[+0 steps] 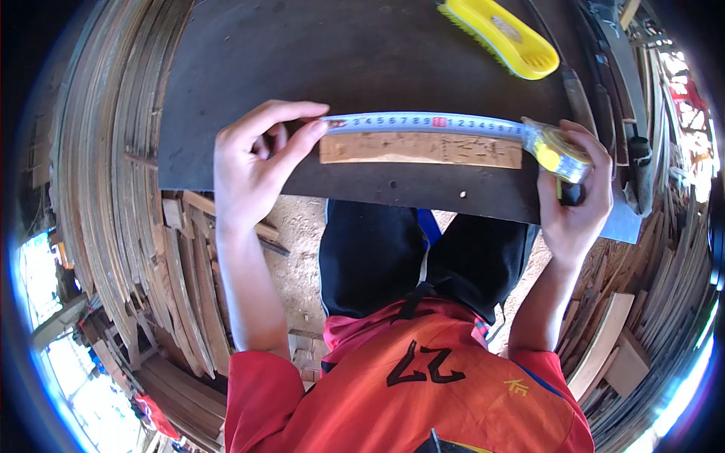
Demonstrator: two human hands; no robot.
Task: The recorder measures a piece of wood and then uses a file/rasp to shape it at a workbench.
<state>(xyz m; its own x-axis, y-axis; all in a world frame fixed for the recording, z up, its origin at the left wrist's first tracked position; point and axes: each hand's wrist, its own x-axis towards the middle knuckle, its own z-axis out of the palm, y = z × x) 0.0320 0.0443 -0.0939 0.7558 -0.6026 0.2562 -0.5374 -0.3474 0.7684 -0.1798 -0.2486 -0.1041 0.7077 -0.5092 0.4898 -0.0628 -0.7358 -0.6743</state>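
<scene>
A short, light brown wooden piece lies on the dark work board in front of me. A white measuring tape blade stretches along its far long edge. My left hand is closed in a pinch on the tape's end at the piece's left end. My right hand grips the yellow tape measure case just beyond the piece's right end, with fingers wrapped round it.
A yellow brush lies at the board's far right. Long hand tools line the right edge. Long wooden strips are stacked on the left and right. My legs are below the board's near edge.
</scene>
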